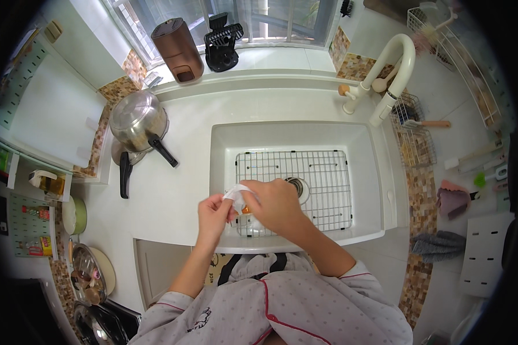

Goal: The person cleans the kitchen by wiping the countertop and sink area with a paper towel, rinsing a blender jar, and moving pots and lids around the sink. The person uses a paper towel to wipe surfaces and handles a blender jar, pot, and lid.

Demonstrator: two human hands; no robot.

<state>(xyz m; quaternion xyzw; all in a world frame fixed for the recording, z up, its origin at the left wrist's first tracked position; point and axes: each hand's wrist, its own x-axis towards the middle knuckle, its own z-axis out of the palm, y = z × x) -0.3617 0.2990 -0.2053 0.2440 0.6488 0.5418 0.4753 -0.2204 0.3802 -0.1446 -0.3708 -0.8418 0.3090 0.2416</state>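
Observation:
Both hands meet over the near left part of a white sink [362,172]. My left hand [213,215] pinches one side of a thin white piece of material [236,192], perhaps a bag or a tissue. On the other side, my right hand [276,205] grips the same piece, its fingers bent round it. Something small and orange [245,210] shows between the hands; what it is cannot be told. Below them a steel wire sink grid [323,185] lies on the basin floor, and the round drain [294,185] shows partly beside my right hand.
A cream faucet [403,56] arches at the back right. An upturned steel pressure cooker [138,116] with black handles stands on the left counter. A brown bin-like container [177,49] and a black rack [222,47] stand on the windowsill. Wire baskets [414,142] hang at right.

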